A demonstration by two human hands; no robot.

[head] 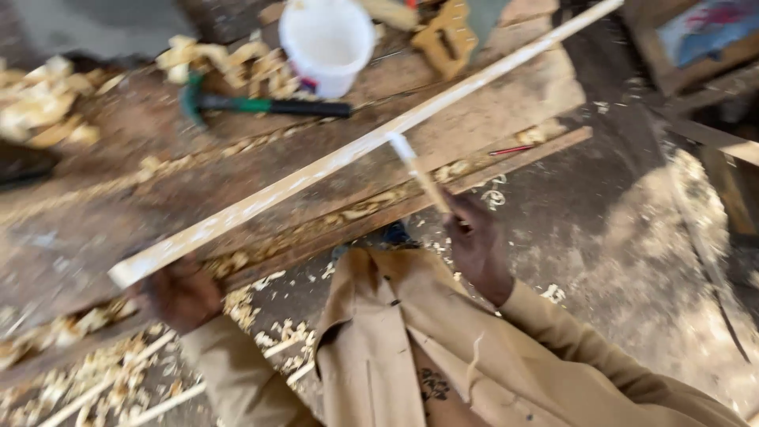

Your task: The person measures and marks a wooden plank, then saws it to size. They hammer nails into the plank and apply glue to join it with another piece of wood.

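Head view: a long wooden strip (348,154) is laid diagonally across the workbench (95,229), its near end gripped by the left hand (183,294). A pale stick (419,174) is pinched in the right hand (474,241), touching the strip. A hammer (261,104), white bucket (326,43) and shavings (229,59) are seen near the far edge.

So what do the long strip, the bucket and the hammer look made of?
Long strip: pale bare wood, apparently planed, held by the left hand. Bucket: white, smooth, probably plastic. Hammer: dark head, likely metal; green and black handle, perhaps rubber-coated. The frame is blurred, so finishes are uncertain.
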